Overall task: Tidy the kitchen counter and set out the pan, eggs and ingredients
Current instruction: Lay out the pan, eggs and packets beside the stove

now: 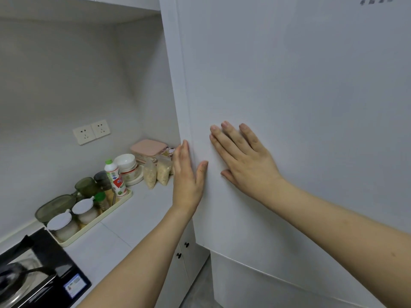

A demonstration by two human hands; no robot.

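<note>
A person stands at a tall white cabinet door [300,96] with both hands on it. The right hand [242,158] lies flat against the door's face, fingers straight and spread. The left hand [189,174] is at the door's left edge, fingers straight along the edge and thumb resting on the front; neither hand holds anything.

To the left, the white surface [124,223] carries the ingredients. A cream tray [93,223] holds two white-lidded jars [73,216], a green-capped bottle [114,176], small spice bottles and dark green containers. Behind the tray stand stacked white bowls [129,165], two clear bags of pale flakes [156,170] and a pink-lidded box [148,147], all close to the left hand. A black stove [44,274] with a metal pan [15,283] fills the lower left corner. Two wall sockets [91,132] sit above the surface.
</note>
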